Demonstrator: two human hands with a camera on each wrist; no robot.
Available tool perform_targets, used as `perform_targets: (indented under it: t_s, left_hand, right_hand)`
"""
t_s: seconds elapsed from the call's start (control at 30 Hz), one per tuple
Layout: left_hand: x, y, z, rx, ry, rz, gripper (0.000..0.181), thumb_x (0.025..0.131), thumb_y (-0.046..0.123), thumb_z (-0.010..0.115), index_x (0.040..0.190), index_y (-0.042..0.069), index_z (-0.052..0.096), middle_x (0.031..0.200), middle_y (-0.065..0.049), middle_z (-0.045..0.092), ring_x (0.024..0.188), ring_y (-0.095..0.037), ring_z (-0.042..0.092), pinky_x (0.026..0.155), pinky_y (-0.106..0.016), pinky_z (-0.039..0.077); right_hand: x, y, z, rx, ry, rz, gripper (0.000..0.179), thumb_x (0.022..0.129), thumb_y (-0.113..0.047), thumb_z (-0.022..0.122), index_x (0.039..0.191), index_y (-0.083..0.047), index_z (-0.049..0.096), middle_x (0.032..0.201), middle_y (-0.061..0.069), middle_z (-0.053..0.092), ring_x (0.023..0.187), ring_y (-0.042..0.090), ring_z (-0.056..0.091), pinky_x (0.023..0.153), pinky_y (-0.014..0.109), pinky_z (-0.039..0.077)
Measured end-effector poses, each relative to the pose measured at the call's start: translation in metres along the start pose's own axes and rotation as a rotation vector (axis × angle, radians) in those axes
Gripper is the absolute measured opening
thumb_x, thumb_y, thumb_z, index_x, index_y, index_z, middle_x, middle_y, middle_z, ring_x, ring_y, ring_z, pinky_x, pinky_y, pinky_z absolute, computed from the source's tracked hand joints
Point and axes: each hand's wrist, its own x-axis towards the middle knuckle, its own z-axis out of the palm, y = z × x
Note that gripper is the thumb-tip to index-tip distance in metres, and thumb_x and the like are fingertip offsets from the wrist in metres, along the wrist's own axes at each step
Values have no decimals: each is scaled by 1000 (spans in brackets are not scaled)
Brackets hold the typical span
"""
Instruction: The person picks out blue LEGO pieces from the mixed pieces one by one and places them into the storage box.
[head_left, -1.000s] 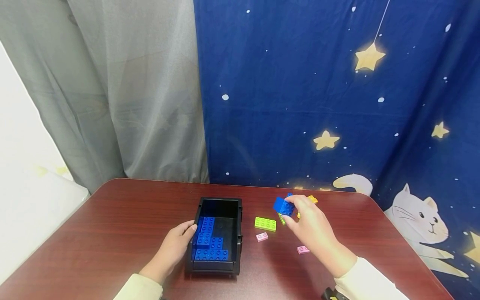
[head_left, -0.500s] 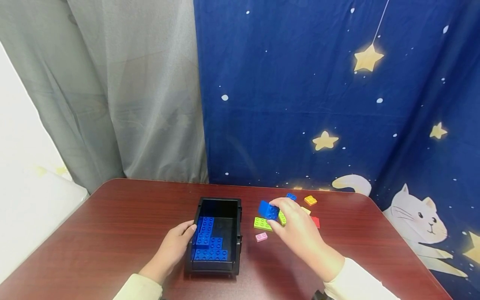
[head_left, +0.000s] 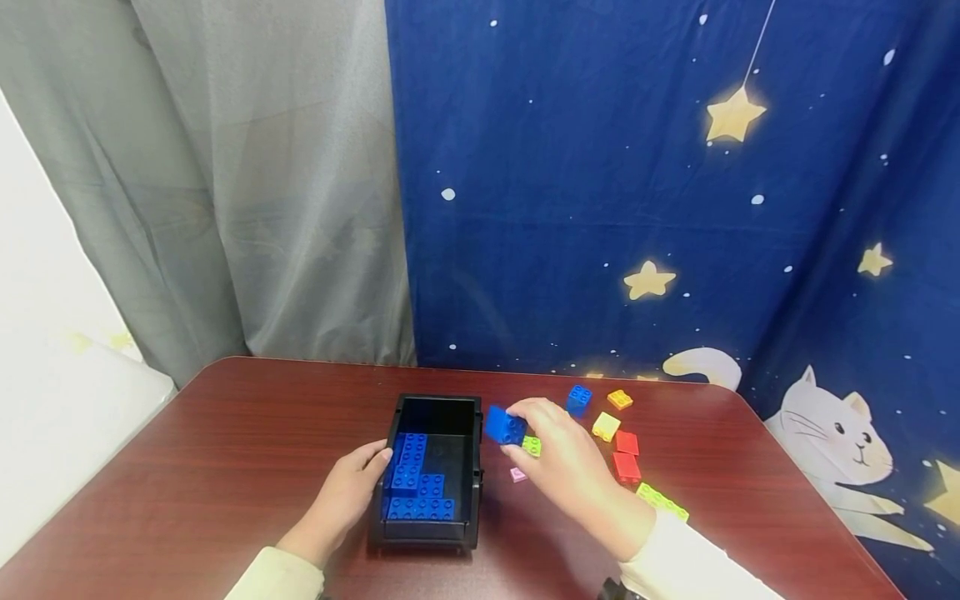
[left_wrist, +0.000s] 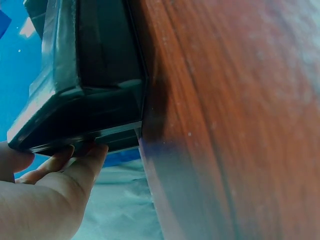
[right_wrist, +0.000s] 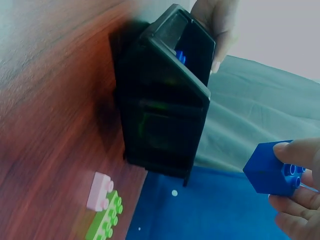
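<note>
Near the middle of the table stands a black bin point(head_left: 423, 535), with several blue bricks point(head_left: 431, 507) along its left side and front end. My left hand point(head_left: 341, 492) grips the bin's left wall, thumb over the rim; the left wrist view shows its fingers point(left_wrist: 87, 162) against the outside. Just right of the bin, my right hand point(head_left: 573, 471) pinches a blue toy brick point(head_left: 504, 425) between thumb and fingers. In the right wrist view that brick point(right_wrist: 270, 170) is tilted, studs toward the palm, raised beside the bin.
Right of the bin lie a pink brick point(head_left: 518, 474) and a green brick point(head_left: 532, 446), partly behind my right hand. Farther right are a blue brick point(head_left: 578, 401), an orange brick point(head_left: 619, 399), a yellow brick point(head_left: 606, 426), red bricks point(head_left: 626, 467) and another green brick point(head_left: 662, 502).
My right hand has moved left toward the bin, carrying the blue brick. Loose bricks behind it have come into view. The left hand and the bin stay put.
</note>
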Motion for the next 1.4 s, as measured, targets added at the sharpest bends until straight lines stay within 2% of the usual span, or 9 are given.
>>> perform_targets:
  t_s: [0.17,0.4,0.6,0.63,0.67,0.83,0.87,0.9,1.4]
  left_hand:
    - [0,0,0,-1,-3,4,44,103,20,43,138,-7,46,138,-28,48,129,-46,43,100,-57,42]
    - [0,1,0,3,-3,2,45,104,21,42,138,-7,45,139,-29,47,129,-46,44,100,-57,43]
    - [0,-2,-1,2,-4,10,45,103,21,42,138,-8,45,138,-28,48,130,-45,42,102,-57,41]
    - [2,-5,-1,-9,-7,13,50,103,28,43,139,-7,45,139,-27,48,131,-44,42,103,-57,40]
    - [2,-6,-1,-9,-8,17,51,103,29,43,139,-7,45,139,-27,48,132,-44,41,104,-58,38]
    - [3,-7,-1,-13,-9,30,51,103,29,44,138,-7,45,139,-27,48,133,-44,38,106,-58,35]
    - [2,-4,-1,-3,-7,30,46,103,21,43,138,-8,45,139,-28,47,133,-45,38,106,-59,35]
    - [1,-4,-1,-2,-6,28,45,103,20,43,138,-8,45,139,-28,47,133,-45,38,106,-58,35]
    - [2,-2,-1,17,0,25,45,104,20,43,138,-8,45,139,-28,47,132,-45,40,105,-58,37]
  right_hand:
    - [4,-4,8,4,-12,-43,36,75,-18,83,106,-10,66,106,1,66,98,18,62,86,36,56]
    - [12,-11,17,49,-110,-50,37,82,-22,78,115,-7,66,114,5,65,108,23,61,92,39,53]
    - [17,-14,27,74,-163,-78,41,85,-26,75,120,-8,65,118,5,65,112,22,60,95,39,51]
    - [18,-15,29,71,-168,-88,41,85,-26,75,121,-8,65,117,5,65,111,21,60,94,38,51]
    - [19,-15,32,71,-174,-95,41,85,-26,74,121,-8,65,117,5,65,111,21,60,94,38,52]
    - [25,-20,41,43,-219,-112,40,86,-27,74,121,-8,66,117,5,66,110,20,61,94,36,52]
    - [26,-22,43,33,-232,-110,40,86,-27,74,121,-8,66,117,5,66,111,20,61,94,36,52]
    - [28,-23,45,19,-243,-109,40,86,-27,74,120,-8,66,117,5,66,111,20,61,95,36,51]
    - [40,-30,69,-112,-369,-55,39,85,-28,75,119,-10,67,116,5,66,108,19,62,93,33,52]
